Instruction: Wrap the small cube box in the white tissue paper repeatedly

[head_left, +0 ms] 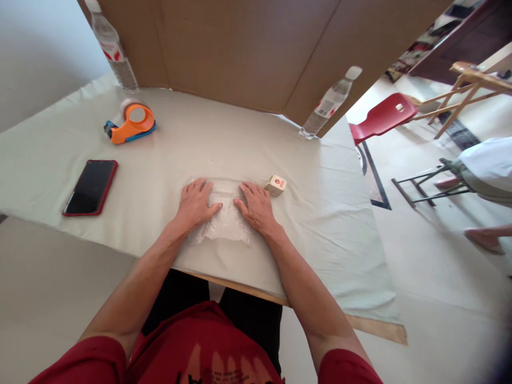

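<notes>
A sheet of clear bubble wrap (226, 226) lies on the cloth-covered table (224, 144) in front of me. My left hand (197, 205) rests on its left side, palm down, with the thumb pointing inward. On the right side of the sheet, my right hand (256, 207) lies flat with its fingers stretched forward. Neither hand grips anything. Just beyond the right hand's fingers stands a small printed cardboard box (276, 185), very close to them.
An orange and blue tape dispenser (134, 125) and a red-edged phone (91, 188) lie at left. Two plastic bottles, one left (114, 50) and one right (331, 104), stand against a tall cardboard panel (240, 48). Beyond the table are a red chair (384, 117) and a seated person (488, 165).
</notes>
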A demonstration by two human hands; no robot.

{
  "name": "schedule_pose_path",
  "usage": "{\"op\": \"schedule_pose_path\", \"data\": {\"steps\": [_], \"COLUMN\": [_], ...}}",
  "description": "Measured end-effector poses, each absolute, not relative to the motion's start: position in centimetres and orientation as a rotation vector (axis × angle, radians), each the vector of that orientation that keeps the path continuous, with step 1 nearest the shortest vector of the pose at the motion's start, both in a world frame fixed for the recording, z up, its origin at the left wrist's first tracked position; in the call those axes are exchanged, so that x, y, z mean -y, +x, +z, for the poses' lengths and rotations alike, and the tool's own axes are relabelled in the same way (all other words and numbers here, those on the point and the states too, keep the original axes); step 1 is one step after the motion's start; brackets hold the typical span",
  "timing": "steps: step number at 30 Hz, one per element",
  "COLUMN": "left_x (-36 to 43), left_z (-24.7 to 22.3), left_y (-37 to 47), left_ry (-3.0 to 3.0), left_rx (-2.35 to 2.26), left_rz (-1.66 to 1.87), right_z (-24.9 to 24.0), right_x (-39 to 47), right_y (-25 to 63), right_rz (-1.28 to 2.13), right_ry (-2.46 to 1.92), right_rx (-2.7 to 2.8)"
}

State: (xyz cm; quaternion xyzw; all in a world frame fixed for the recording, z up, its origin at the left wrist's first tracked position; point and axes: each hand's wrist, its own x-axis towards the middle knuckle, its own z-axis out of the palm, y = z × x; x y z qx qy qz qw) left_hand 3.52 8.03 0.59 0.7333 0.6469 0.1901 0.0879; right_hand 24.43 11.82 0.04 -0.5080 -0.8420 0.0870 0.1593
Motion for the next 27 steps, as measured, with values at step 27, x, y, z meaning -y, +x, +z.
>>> {"op": "schedule_pose_path", "data": {"steps": [27], "left_x": [-8.1], "left_z": [0.8], "left_y": [3.4], "left_ry": [2.272], "left_rx": [-1.804], "left_rz": [0.529], "right_z": [-0.9], "right_x": [-13.5], "right_y": [26.6], "right_rz": [0.253], "right_ry": [-1.230], "right_rx": [2.087]}}
